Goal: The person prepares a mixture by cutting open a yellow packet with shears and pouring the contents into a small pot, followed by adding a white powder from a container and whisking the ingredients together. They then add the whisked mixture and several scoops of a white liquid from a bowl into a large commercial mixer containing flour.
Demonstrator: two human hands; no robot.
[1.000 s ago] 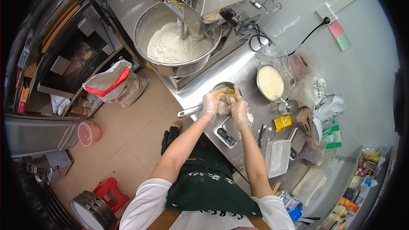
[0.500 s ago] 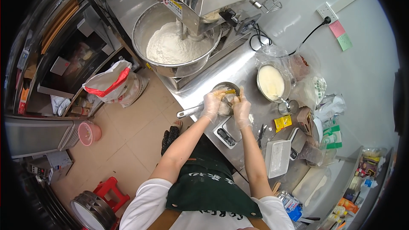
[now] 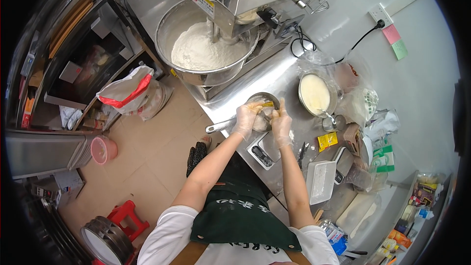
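Observation:
My left hand [image 3: 248, 115], in a clear plastic glove, is closed on a small yellow packet [image 3: 267, 104] over a steel saucepan [image 3: 263, 125] with pale powder in it. My right hand [image 3: 280, 122], gloved alike, pinches at the packet's other side, its fingers partly hiding it. The pan's long handle [image 3: 220, 126] sticks out to the left. Below the pan lies a digital scale [image 3: 262, 154]; dark scissors or a knife [image 3: 301, 153] and another yellow packet [image 3: 327, 141] lie to the right.
A mixer bowl of flour [image 3: 206, 49] stands at the back, a bowl of pale liquid [image 3: 314, 93] right of the pan among plastic bags. A white tray [image 3: 321, 181] is near my right forearm. Floor left holds a sack [image 3: 132, 93], pink bucket [image 3: 104, 149] and red stool [image 3: 127, 218].
Both my hands have shifted slightly to the right in the picture, as have the pan and counter items. Their grip at the yellow packet looks much the same.

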